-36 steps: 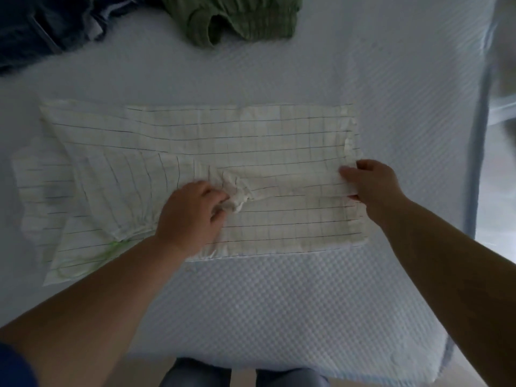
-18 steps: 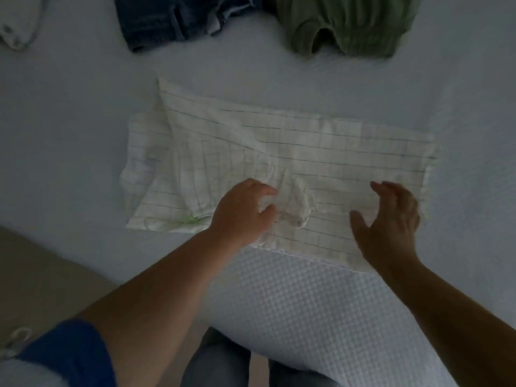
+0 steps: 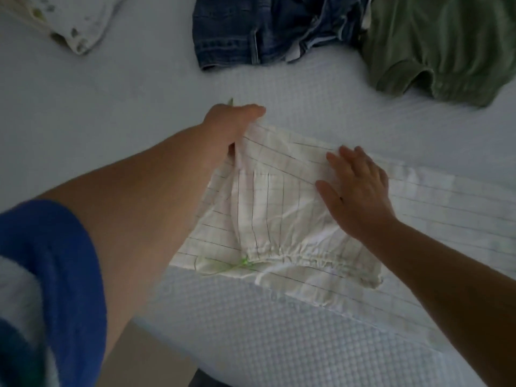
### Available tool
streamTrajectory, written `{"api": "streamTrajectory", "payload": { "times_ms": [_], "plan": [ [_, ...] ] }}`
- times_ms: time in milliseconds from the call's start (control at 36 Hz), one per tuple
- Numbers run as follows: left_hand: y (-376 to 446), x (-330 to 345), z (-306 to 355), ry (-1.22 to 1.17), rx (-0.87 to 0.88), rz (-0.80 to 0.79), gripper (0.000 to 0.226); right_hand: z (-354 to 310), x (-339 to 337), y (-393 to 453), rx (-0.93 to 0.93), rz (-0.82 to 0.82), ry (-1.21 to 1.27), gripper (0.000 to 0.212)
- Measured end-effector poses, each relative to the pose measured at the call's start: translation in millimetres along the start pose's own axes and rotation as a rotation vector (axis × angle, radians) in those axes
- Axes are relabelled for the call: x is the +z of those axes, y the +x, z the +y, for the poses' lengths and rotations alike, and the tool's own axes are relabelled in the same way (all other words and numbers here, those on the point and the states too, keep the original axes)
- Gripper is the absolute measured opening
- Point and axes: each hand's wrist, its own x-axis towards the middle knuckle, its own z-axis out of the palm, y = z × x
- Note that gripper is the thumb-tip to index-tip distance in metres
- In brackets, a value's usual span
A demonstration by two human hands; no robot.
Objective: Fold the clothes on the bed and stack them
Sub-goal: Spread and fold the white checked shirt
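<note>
We are partway through folding the white checked garment (image 3: pixel 279 219), which lies on the bed (image 3: pixel 307 107) at the centre of the view, its gathered waistband at 6 o'clock. Our left hand (image 3: pixel 231 124), at 11 o'clock from the garment, pinches its far left corner between thumb and fingers and lifts it. Our right hand (image 3: pixel 357 191) lies flat with fingers spread, pressing the cloth down near the middle. We judge the next move to be carrying the lifted corner over toward 3 o'clock, across the line the right hand holds, then smoothing it. The jeans (image 3: pixel 265 32) at 12 o'clock and the green top (image 3: pixel 446 46) at 1 o'clock look unfolded, so most of the task remains
</note>
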Motion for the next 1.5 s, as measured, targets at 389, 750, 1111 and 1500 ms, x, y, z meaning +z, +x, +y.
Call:
{"api": "streamTrajectory", "payload": {
  "times_ms": [389, 750, 1111, 1500],
  "plan": [
    [36.8, -26.2, -21.8, -0.359, 0.003, -0.287, 0.020, -27.5, 32.0, 24.3, 0.245, -0.108, -0.253, 0.087],
    [5.1, -43.6, -46.9, 0.593, 0.751, 0.279, 0.051, -81.9, 55.0, 9.4, 0.004, -0.199, -0.217, 0.074],
    [36.6, -46.2, -87.9, 1.250, 0.804, 0.127, 0.084, -103.0, 64.7, 3.4, -0.121, -0.221, -0.256, 0.075],
    [18.5, -61.3, -65.0, 0.918, 0.854, 0.209, 0.047, -122.9, 71.1, 5.2, -0.147, -0.188, -0.203, 0.076]
  ]
}}
